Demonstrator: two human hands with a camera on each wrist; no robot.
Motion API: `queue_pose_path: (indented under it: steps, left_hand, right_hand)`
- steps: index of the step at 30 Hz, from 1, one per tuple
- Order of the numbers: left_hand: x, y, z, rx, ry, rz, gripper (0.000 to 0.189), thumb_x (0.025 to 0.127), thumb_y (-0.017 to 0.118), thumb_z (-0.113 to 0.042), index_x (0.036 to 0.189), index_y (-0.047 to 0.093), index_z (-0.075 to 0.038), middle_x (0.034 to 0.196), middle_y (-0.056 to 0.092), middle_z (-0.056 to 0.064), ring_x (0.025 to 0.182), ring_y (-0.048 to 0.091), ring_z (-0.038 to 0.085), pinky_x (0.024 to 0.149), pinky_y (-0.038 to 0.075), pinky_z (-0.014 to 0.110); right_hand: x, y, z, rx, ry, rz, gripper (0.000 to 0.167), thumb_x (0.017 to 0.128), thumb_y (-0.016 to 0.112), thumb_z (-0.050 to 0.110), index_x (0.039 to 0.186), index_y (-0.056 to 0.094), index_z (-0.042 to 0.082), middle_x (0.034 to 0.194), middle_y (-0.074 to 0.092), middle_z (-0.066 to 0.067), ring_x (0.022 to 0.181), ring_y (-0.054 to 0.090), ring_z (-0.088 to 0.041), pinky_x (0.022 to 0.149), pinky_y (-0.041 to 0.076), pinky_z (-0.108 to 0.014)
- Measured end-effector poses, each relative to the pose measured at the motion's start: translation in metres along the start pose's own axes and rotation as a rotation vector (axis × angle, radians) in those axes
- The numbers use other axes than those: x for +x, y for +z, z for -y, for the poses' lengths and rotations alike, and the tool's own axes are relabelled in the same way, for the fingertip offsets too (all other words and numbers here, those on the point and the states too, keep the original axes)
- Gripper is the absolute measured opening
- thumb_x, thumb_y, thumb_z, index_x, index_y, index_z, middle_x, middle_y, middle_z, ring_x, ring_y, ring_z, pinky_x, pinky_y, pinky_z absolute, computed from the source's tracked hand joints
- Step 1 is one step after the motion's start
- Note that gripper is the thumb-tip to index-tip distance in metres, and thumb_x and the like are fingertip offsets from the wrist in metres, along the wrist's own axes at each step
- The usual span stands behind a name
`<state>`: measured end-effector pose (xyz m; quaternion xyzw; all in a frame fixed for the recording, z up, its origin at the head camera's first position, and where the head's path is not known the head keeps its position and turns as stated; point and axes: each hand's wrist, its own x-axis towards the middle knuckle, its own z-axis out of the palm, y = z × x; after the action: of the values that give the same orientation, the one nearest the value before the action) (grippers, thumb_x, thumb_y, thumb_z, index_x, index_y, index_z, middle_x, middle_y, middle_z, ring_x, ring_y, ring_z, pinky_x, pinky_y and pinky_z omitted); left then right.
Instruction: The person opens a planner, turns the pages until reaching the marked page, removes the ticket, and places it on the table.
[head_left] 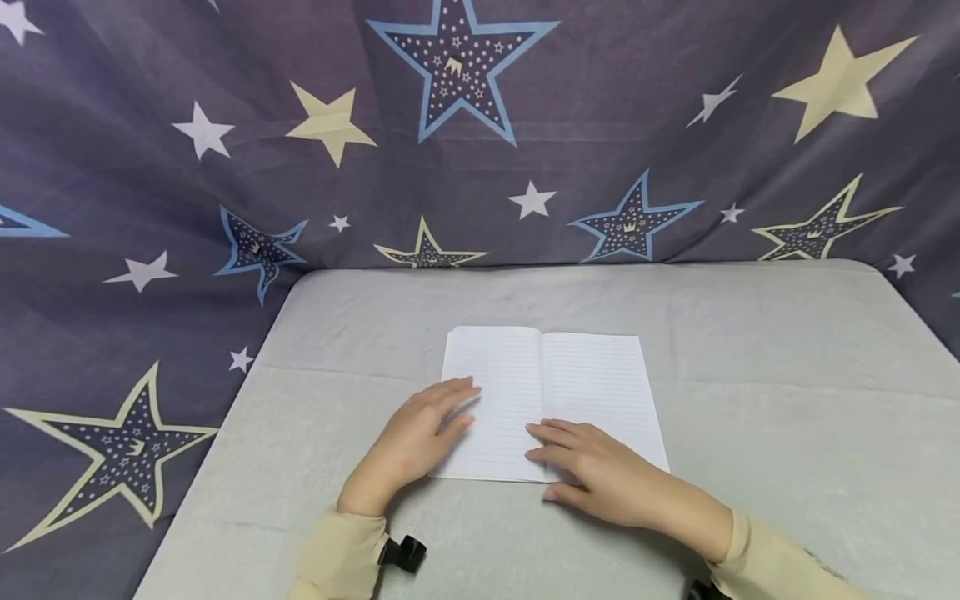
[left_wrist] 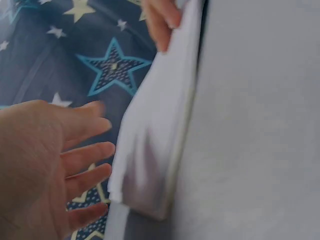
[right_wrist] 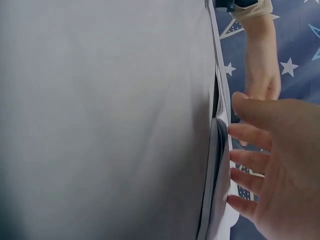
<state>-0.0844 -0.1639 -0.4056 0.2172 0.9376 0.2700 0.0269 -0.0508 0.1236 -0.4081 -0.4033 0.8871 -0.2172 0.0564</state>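
Observation:
An open notebook [head_left: 592, 367] with ruled white pages lies flat on the grey-covered table. My left hand [head_left: 416, 437] is over its left edge, fingers spread and loosely bent; in the left wrist view that hand [left_wrist: 45, 165] has nothing in its grasp beside the notebook [left_wrist: 160, 110]. Across the lower part of the pages, near the centre fold, reaches my right hand [head_left: 600, 475], its fingers extended to the left and the thumb below the bottom edge. The right wrist view has the right hand [right_wrist: 285, 165] with fingertips right at the pages and nothing gripped.
A light grey cloth with faint creases covers the table [head_left: 787, 433]. Behind and to the left hangs a dark curtain [head_left: 465, 183] printed with stars. A black strap device [head_left: 405, 553] sits at the left sleeve [head_left: 341, 550].

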Motion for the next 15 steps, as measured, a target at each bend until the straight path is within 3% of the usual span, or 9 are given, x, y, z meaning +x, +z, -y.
queue_pose_path:
  steps: [4,8,15]
  left_hand:
    - [0.0,0.01,0.0,0.051,0.027,0.091,0.058,0.09,0.074,-0.027,0.142,0.055,-0.01,0.154,0.042,0.009,0.142,0.036,0.031,0.114,0.029,0.053]
    - [-0.001,0.011,0.003,0.058,0.022,0.126,0.065,0.085,0.078,-0.025,0.142,0.054,-0.008,0.154,0.041,0.01,0.143,0.035,0.031,0.115,0.028,0.053]
    - [-0.002,0.006,0.007,0.02,0.005,0.157,0.07,0.081,0.082,-0.024,0.143,0.053,-0.007,0.155,0.04,0.01,0.143,0.034,0.033,0.114,0.027,0.055]
  right_hand:
    - [-0.017,-0.005,-0.011,-0.007,-0.007,-0.074,0.044,0.091,0.071,0.033,0.13,0.065,0.012,0.146,0.05,-0.01,0.134,0.046,-0.029,0.106,0.041,-0.052]
    - [-0.04,-0.014,-0.03,-0.041,0.022,-0.158,0.05,0.085,0.077,0.031,0.129,0.065,0.009,0.143,0.053,-0.014,0.13,0.05,-0.034,0.103,0.042,-0.053]
    - [-0.066,-0.028,-0.062,-0.025,0.126,-0.128,0.065,0.078,0.084,0.028,0.135,0.06,0.006,0.148,0.046,-0.019,0.133,0.043,-0.042,0.102,0.039,-0.061]
